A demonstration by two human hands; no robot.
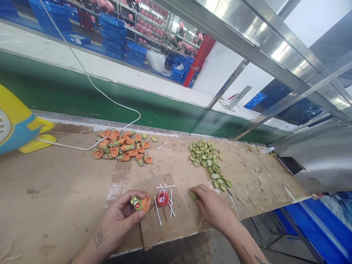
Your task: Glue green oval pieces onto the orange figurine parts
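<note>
Between the thumb and fingers of my left hand (125,212) is a green and orange figure (140,204) with big eyes and a red mouth. My right hand (207,203) pinches a small green oval piece (193,195) over the cardboard. Between the hands stands a small red pot (163,198) with cotton swabs (157,211) in and around it. A pile of similar figures (121,145) lies beyond my left hand. Farther right, beyond my right hand, is a heap of green oval pieces (203,153).
Cardboard (68,190) covers the table. A yellow and blue object (19,124) with a white cable stands at the left. Behind the table runs a green-sided conveyor (110,102). Metal bars slant overhead at the right, and blue crates (112,33) stand in the background.
</note>
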